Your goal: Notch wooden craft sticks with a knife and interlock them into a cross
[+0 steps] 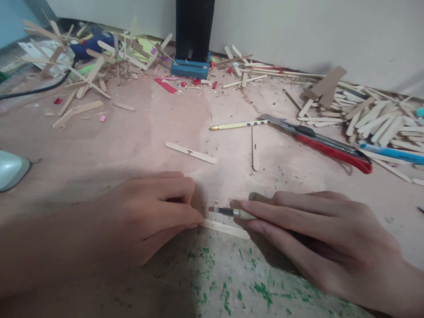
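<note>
Between its thumb and fingers my left hand [162, 216] pinches one end of a popsicle stick [225, 228], which lies low over the worktop. My right hand [327, 234] is closed around the pale handle of a craft knife [227, 212]. The knife's short blade points left, just above the stick, close to my left fingertips; I cannot tell whether it touches the wood. Beyond my hands lies a popsicle stick with a small dark notch mark [190, 152]. Another marked stick [255, 152] lies near a yellow pencil [235, 126].
A red box cutter [331, 145] lies with its blade out at the right. Behind it is a heap of popsicle sticks [380, 115] with a blue pen [391, 152]. A black upright on a blue base [190, 68] stands at the back. Stick structures surround a blue glue gun [92, 44] at left.
</note>
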`<state>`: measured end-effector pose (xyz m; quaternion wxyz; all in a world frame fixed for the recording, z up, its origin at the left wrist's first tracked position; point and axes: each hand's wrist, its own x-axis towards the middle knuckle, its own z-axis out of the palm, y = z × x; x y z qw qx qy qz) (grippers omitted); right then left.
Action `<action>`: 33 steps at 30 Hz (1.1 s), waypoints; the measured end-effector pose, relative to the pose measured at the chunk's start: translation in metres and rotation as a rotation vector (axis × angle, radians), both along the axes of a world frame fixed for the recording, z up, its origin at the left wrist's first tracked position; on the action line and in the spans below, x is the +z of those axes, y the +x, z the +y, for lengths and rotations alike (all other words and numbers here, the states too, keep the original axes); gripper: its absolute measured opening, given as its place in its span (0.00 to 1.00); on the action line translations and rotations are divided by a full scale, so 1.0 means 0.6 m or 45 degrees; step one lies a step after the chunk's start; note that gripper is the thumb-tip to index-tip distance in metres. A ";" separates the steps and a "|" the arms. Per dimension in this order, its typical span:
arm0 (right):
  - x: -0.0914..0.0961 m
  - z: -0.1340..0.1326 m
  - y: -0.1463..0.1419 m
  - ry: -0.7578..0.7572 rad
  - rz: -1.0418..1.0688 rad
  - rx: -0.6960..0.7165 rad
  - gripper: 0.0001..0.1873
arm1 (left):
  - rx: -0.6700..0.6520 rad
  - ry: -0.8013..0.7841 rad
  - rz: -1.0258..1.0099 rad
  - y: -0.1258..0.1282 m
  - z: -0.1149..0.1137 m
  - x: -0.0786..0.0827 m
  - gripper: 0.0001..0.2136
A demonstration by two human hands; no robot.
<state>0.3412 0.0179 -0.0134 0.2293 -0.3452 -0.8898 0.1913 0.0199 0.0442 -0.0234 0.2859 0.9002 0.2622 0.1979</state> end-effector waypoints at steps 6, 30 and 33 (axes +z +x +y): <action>0.001 -0.002 0.003 -0.011 0.035 0.005 0.13 | -0.007 0.018 -0.025 0.005 -0.001 0.002 0.15; 0.000 0.002 -0.003 0.014 0.052 -0.006 0.12 | -0.026 0.013 -0.002 -0.001 0.003 0.000 0.16; 0.002 0.001 -0.003 0.017 0.044 0.002 0.12 | -0.037 0.010 -0.010 -0.001 0.004 -0.001 0.15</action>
